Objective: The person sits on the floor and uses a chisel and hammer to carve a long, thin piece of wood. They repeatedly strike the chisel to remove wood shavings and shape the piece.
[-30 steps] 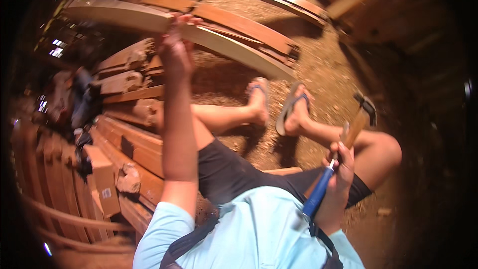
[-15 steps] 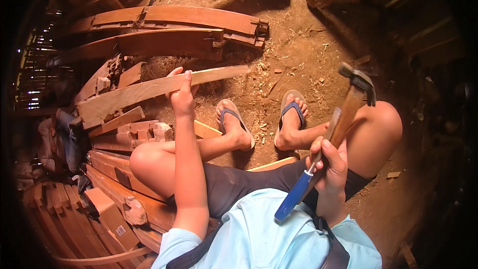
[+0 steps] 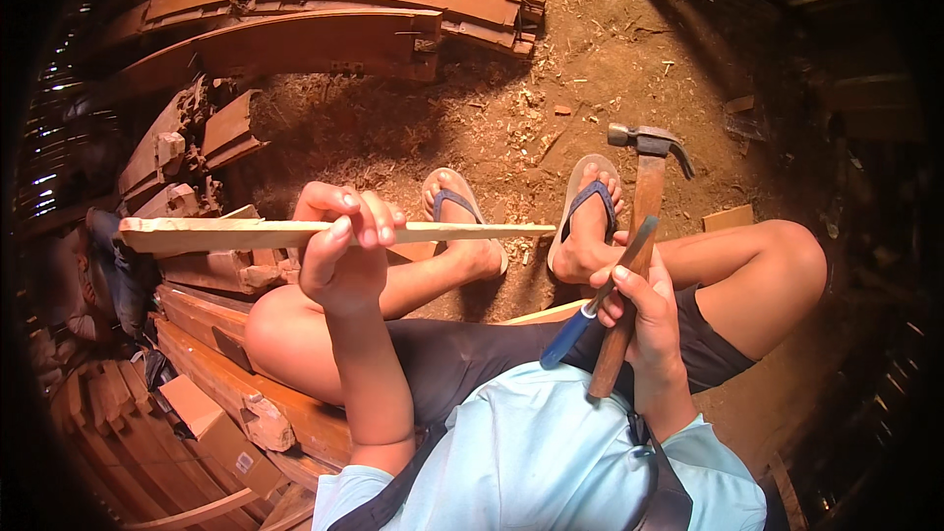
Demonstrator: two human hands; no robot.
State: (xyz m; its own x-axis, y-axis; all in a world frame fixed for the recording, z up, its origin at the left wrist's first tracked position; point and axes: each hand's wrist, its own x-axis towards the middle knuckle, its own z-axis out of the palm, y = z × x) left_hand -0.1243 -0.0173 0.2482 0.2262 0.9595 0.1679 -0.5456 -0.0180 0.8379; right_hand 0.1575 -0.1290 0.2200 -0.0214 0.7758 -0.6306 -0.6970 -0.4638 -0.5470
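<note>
My left hand (image 3: 342, 246) grips a long, thin pale wooden strip (image 3: 216, 234) near its middle and holds it level, edge-on, above my left knee. Its tip reaches toward my right foot. My right hand (image 3: 644, 310) is closed around a claw hammer (image 3: 637, 206) with a wooden handle, head up, together with a blue-handled chisel (image 3: 580, 320) slanting across the fingers. I sit with both feet in flip-flops on the dirt floor.
Curved reddish wooden pieces (image 3: 324, 34) lie stacked at the top. More carved wood parts (image 3: 197, 152) and planks (image 3: 206, 374) pile up at the left. Sawdust and chips (image 3: 511, 118) cover the ground ahead. A small wood block (image 3: 730, 217) lies by my right knee.
My left hand has brought the wooden strip down from the far pile toward my lap and turned it edge-on. The right hand with hammer and chisel stayed nearly still.
</note>
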